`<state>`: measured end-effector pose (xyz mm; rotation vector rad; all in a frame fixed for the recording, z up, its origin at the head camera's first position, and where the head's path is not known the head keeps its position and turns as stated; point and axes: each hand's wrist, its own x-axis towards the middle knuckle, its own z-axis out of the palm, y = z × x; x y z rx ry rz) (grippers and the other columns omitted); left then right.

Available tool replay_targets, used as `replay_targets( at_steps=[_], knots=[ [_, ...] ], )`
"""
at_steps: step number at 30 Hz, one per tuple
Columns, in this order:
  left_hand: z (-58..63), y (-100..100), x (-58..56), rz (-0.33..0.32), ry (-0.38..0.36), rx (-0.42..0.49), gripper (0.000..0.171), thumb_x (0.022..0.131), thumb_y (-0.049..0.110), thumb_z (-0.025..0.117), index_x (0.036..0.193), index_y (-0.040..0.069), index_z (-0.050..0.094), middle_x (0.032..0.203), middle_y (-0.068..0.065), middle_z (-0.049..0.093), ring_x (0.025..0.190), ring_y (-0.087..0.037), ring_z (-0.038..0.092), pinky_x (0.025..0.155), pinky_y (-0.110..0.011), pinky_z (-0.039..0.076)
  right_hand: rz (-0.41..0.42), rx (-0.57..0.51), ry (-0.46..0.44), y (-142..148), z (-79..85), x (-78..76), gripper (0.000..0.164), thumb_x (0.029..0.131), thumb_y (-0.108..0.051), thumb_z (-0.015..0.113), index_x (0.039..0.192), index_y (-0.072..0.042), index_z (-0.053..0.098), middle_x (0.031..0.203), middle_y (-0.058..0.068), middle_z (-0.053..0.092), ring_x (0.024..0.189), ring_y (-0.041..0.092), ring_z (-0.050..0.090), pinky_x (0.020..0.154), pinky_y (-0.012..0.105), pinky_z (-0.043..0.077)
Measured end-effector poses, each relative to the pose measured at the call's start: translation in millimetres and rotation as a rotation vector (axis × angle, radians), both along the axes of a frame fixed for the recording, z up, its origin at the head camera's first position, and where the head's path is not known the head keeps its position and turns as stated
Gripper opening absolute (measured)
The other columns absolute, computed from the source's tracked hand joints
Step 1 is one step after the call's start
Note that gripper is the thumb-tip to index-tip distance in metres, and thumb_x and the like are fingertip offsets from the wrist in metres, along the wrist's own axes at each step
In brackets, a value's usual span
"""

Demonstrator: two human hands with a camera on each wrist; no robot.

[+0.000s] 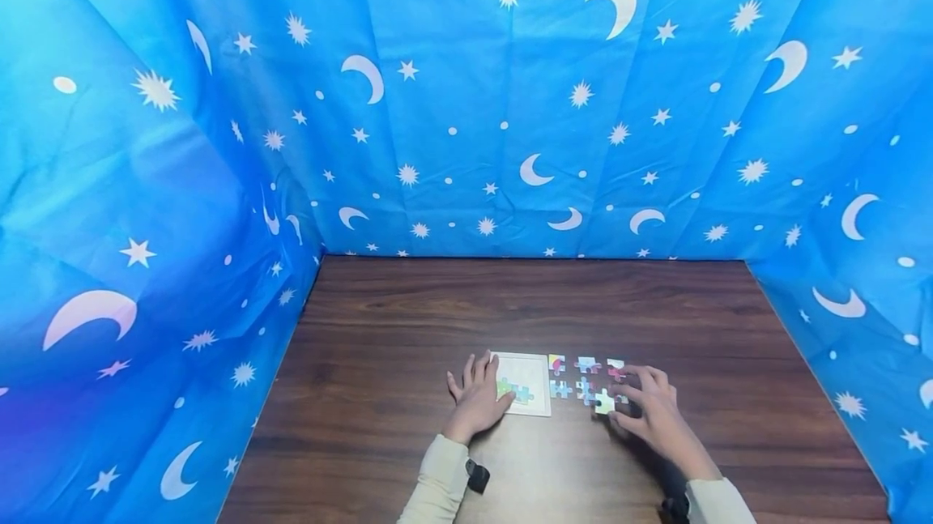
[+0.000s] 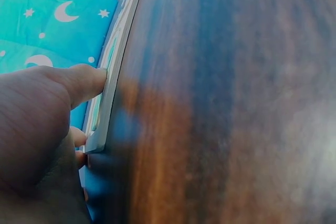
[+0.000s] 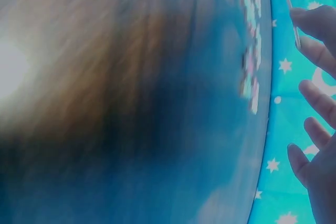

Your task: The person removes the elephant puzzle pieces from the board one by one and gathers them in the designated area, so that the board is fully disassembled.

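A square, pale puzzle tray lies on the table with a few joined green and blue pieces inside. My left hand rests at its left side with the fingers spread, and the thumb touches the near edge. To the right of the tray, my right hand pinches a light green and white jigsaw piece between thumb and index finger. That piece appears edge-on and raised in the right wrist view, where the other fingers are spread and loosely bent.
Several loose jigsaw pieces lie in rows between the tray and my right hand. Dark wood-grain table surrounds them. Blue cloth with moons and stars hangs behind and at both sides.
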<state>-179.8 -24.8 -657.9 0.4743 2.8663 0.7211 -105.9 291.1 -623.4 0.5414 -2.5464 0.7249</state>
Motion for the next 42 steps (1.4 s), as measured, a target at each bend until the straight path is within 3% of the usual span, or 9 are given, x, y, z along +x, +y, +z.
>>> replay_targets(
  at_steps=[10, 21, 25, 31, 38, 42],
  knots=[
    [-2.3, 1.5, -1.7, 0.009, 0.041, 0.03, 0.074, 0.096, 0.043, 0.061, 0.156, 0.007, 0.036, 0.161, -0.013, 0.03, 0.149, -0.043, 0.016, 0.105, -0.08, 0.002, -0.066, 0.065, -0.14, 19.3, -4.7, 20.5, 0.032, 0.066, -0.015, 0.089, 0.096, -0.01, 0.078, 0.116, 0.02, 0.059, 0.11, 0.046, 0.043, 0.077, 0.059, 0.034],
    [-4.0, 0.7, -2.9, 0.009, 0.029, 0.022, 0.075, 0.095, 0.044, 0.061, 0.156, 0.007, 0.036, 0.161, -0.014, 0.03, 0.149, -0.043, 0.015, 0.106, -0.079, 0.001, -0.122, 0.082, -0.306, 19.1, -7.9, 24.1, 0.033, 0.075, -0.012, 0.085, 0.107, -0.006, 0.077, 0.119, 0.022, 0.058, 0.114, 0.049, 0.041, 0.082, 0.065, 0.036],
    [-3.6, 1.9, -3.2, 0.015, 0.038, 0.025, 0.075, 0.096, 0.044, 0.061, 0.156, 0.007, 0.036, 0.161, -0.013, 0.03, 0.149, -0.043, 0.015, 0.106, -0.08, 0.001, -0.123, 0.064, -0.28, 21.0, -7.9, 23.4, 0.036, 0.075, -0.013, 0.085, 0.109, -0.006, 0.077, 0.119, 0.023, 0.058, 0.113, 0.05, 0.042, 0.082, 0.066, 0.035],
    [0.4, 2.1, -3.7, 0.02, 0.032, 0.037, 0.075, 0.096, 0.042, 0.061, 0.156, 0.007, 0.036, 0.161, -0.014, 0.03, 0.149, -0.042, 0.014, 0.106, -0.079, 0.001, -0.115, -0.021, -0.16, 15.6, -5.7, 17.0, 0.034, 0.074, -0.013, 0.084, 0.106, -0.008, 0.075, 0.115, 0.023, 0.059, 0.109, 0.048, 0.043, 0.079, 0.067, 0.034],
    [-2.7, 1.1, -1.2, 0.017, 0.033, 0.041, 0.073, 0.096, 0.042, 0.061, 0.156, 0.007, 0.037, 0.161, -0.013, 0.03, 0.149, -0.042, 0.015, 0.106, -0.079, 0.001, -0.082, -0.048, -0.087, -10.5, -1.8, -0.1, 0.027, 0.073, -0.008, 0.084, 0.098, -0.006, 0.076, 0.115, 0.025, 0.059, 0.108, 0.048, 0.042, 0.077, 0.062, 0.032],
    [-6.0, 1.1, 1.0, 0.013, 0.027, 0.031, 0.072, 0.097, 0.043, 0.058, 0.156, 0.008, 0.036, 0.161, -0.013, 0.03, 0.15, -0.041, 0.015, 0.106, -0.079, 0.001, -0.065, -0.053, -0.099, -28.6, -3.3, -9.6, 0.025, 0.075, -0.009, 0.085, 0.099, -0.007, 0.076, 0.117, 0.023, 0.06, 0.112, 0.045, 0.041, 0.079, 0.06, 0.032]
  ],
)
